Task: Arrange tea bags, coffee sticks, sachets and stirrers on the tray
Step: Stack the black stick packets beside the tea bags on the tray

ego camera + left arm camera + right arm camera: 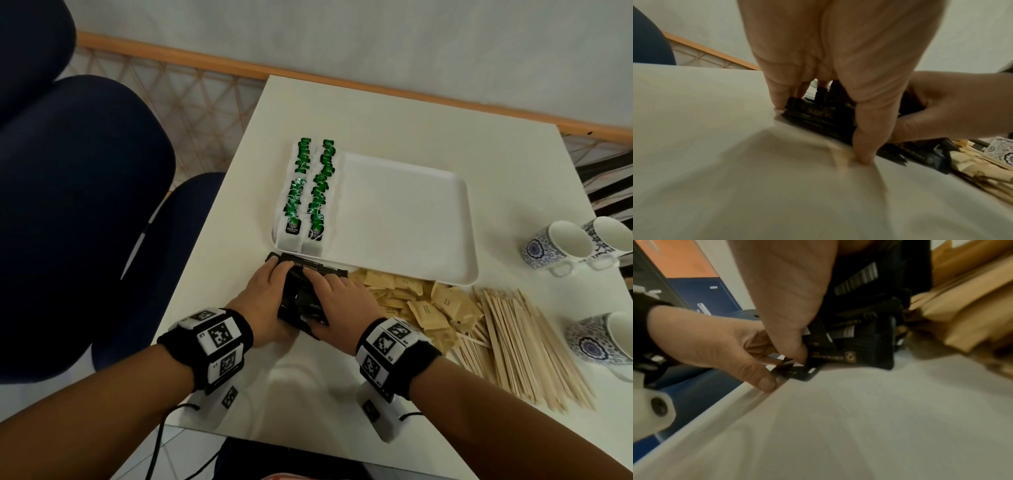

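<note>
Both hands close around a bundle of black coffee sticks [301, 298] on the table just in front of the white tray [404, 219]. My left hand [270, 294] grips the bundle's left side, fingers curled over it. My right hand [337, 301] grips its right side. The left wrist view shows the coffee sticks [818, 113] lying on the table between thumb and fingers. In the right wrist view the coffee sticks [859, 331] are pinched from both sides. Two rows of green tea bags [308, 192] fill the tray's left part. Brown sachets [418, 301] and wooden stirrers [520, 346] lie to the right.
Three blue-patterned mugs [561, 246] stand along the table's right edge. A dark blue chair [85, 205] sits left of the table. The tray's middle and right parts hold nothing.
</note>
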Available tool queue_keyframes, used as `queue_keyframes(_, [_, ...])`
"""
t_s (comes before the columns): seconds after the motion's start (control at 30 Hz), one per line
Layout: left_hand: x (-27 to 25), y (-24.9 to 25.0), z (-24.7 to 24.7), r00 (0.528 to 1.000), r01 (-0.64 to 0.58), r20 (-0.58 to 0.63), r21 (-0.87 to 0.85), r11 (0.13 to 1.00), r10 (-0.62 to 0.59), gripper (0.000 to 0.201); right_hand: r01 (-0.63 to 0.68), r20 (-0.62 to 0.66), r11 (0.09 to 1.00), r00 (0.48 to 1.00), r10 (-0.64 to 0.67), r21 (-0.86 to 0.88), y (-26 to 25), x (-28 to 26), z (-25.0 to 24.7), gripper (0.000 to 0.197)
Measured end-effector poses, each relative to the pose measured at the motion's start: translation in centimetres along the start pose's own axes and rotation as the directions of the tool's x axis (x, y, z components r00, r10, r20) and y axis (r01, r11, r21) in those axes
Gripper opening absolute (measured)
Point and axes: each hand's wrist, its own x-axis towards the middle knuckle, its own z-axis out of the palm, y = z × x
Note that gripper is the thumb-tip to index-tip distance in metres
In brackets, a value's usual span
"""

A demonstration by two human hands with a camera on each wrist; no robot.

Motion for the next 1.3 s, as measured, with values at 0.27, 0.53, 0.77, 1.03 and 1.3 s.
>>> queue_keyframes(0.27, [0.0,-1.0,-0.3,1.0,0.002,-0.006,-0.136,0.991,-0.003,0.117,-0.069,-0.042,0.96,0.996,0.083,0.271,1.0,0.3,-1.6,0.058])
queue_keyframes(0.53, [0.2,0.1,-0.4,0.993,-0.118,-0.014,-0.203,0.972,0.118,0.104,-0.138,-0.079,0.862,0.976,0.201,0.488,1.9,0.4,-4.8,0.049])
queue_keyframes(0.77, [1.8,4.5,-3.2,0.992,-0.04,0.078,-0.548,0.835,0.098,0.122,-0.021,-0.162,0.475,0.926,0.342,0.88,1.8,1.6,-6.6,0.025])
queue_keyframes(1.03, [3.6,9.5,-2.5,0.999,0.039,0.046,-0.897,0.44,0.005,0.082,-0.005,0.016,-0.029,0.929,0.371,1.0,2.0,2.3,-7.0,0.024])
queue_keyframes(1.3, [4.0,10.2,-2.2,0.998,0.036,0.055,-0.853,0.52,0.02,0.037,-0.041,0.015,0.089,0.963,0.271,0.995,4.3,1.4,-6.6,0.009])
